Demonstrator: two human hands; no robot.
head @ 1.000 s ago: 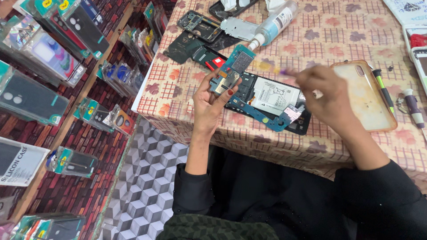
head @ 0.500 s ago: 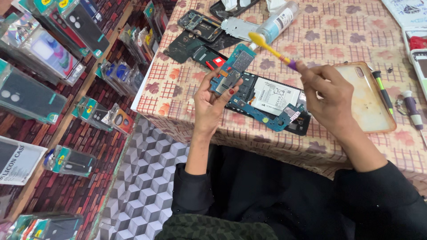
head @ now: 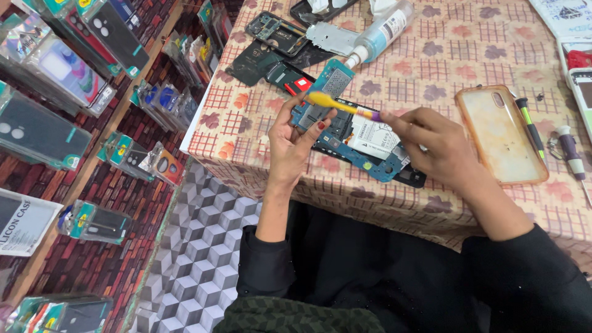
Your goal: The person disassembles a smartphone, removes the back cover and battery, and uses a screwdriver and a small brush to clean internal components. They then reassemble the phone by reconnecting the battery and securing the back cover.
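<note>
Head view, single frame.

Item 1. Left hand (head: 295, 137), centre of the frame, was closed around a blue circuit board (head: 323, 92), fingers pinching its lower edge, the board raised and tilted above the table edge.

Item 2. Right hand (head: 439, 148), right of centre, gripped a brush with a yellow head and purple handle (head: 340, 105). The yellow tip lay against the board's face; whether bristles actually pressed on it could not be told.

Item 3. Opened phone body (head: 370, 148), directly under both hands, lay flat on the patterned tablecloth (head: 468, 55), back off, white-labelled battery (head: 375, 137) exposed, blue inner frame showing.

Item 4. Clear yellowed phone case (head: 501, 135), right of the right hand, lay flat and apart from it.

Item 5. Two screwdrivers: green-tipped one (head: 530, 126) just beside the case, purple-handled one (head: 570, 154) further right.

Item 6. Squeeze bottle (head: 381, 31), upper centre, lay on its side, nozzle pointing toward the board.

Item 7. Loose phone frames and dark back covers (head: 271, 43), upper left of the table.

Item 8. Packaged phone cases on racks (head: 74, 68), left of the frame.

Progress, as judged: disassembly looked complete, with the board out of the phone; brushing of the board appeared in hand. Refitting the board, covers and case looked yet to be done.
</note>
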